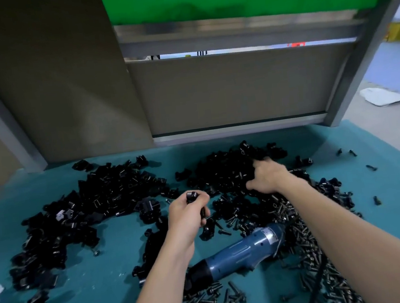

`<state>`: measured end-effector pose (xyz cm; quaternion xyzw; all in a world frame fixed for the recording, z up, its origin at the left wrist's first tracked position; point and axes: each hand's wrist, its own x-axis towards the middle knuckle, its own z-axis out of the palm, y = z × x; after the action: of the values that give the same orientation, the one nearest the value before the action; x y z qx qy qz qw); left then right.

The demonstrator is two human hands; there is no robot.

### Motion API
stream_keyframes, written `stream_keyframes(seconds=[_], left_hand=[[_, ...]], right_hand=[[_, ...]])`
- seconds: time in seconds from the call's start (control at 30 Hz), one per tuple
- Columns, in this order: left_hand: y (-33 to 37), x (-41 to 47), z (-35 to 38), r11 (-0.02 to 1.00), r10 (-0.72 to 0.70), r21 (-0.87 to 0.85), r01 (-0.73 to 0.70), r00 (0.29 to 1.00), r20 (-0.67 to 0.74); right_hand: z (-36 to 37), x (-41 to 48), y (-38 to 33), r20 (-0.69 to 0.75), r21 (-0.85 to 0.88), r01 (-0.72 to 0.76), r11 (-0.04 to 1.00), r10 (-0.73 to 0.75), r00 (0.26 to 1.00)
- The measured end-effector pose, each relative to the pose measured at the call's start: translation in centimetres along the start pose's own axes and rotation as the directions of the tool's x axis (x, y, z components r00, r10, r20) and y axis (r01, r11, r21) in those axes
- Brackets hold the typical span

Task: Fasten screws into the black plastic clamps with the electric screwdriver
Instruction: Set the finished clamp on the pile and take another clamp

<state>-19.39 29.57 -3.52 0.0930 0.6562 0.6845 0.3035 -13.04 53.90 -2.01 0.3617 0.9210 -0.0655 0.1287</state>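
Head view: my left hand (188, 215) grips one clamp (192, 197) at centre; my right hand (269, 176) digs into the clamp pile (225, 168) at one o'clock, whether grasping I cannot tell. The screwdriver (240, 251) lies idle on the bench (98, 300) at five o'clock among screws (312, 250); most fastening seems left.

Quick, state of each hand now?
Left hand: grips a black clamp.
Right hand: in the clamp pile; grip cannot be told.
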Motion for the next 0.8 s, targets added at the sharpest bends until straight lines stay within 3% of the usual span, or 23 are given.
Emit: stream_keyframes(seconds=[0.13, 0.23, 0.37, 0.6, 0.73, 0.8], left_hand=[[-0.3, -0.8, 0.4, 0.999, -0.003, 0.032, 0.003, 1.0, 0.019], [-0.3, -1.6, -0.3, 0.999, 0.015, 0.051, -0.016, 1.0, 0.015], [-0.3, -2.6, -1.9, 0.994, 0.054, 0.096, -0.054, 0.999, 0.003], [-0.2, -4.7, -4.6, 0.986, 0.103, 0.136, -0.099, 0.995, -0.02], [-0.4, -6.6, -5.9, 0.979, 0.14, 0.148, -0.136, 0.99, -0.014], [-0.4, -7.9, -6.6, 0.974, 0.162, 0.163, -0.157, 0.987, -0.013]], right_hand=[[1.7, -2.0, -2.4, -0.022, 0.023, 0.076, 0.997, -0.076, 0.997], [2.4, -4.1, -3.8, -0.146, 0.141, 0.16, 0.977, -0.139, 0.979], [3.0, -6.2, -4.3, -0.314, 0.165, 0.237, 0.958, -0.177, 0.933], [1.8, -9.0, -4.3, -0.316, 0.555, 0.167, 0.815, 0.021, 0.949], [1.7, -11.0, -5.0, -0.369, 0.526, 0.216, 0.822, -0.007, 0.929], [1.5, -12.5, -5.5, -0.382, 0.583, 0.241, 0.776, 0.0, 0.924]])
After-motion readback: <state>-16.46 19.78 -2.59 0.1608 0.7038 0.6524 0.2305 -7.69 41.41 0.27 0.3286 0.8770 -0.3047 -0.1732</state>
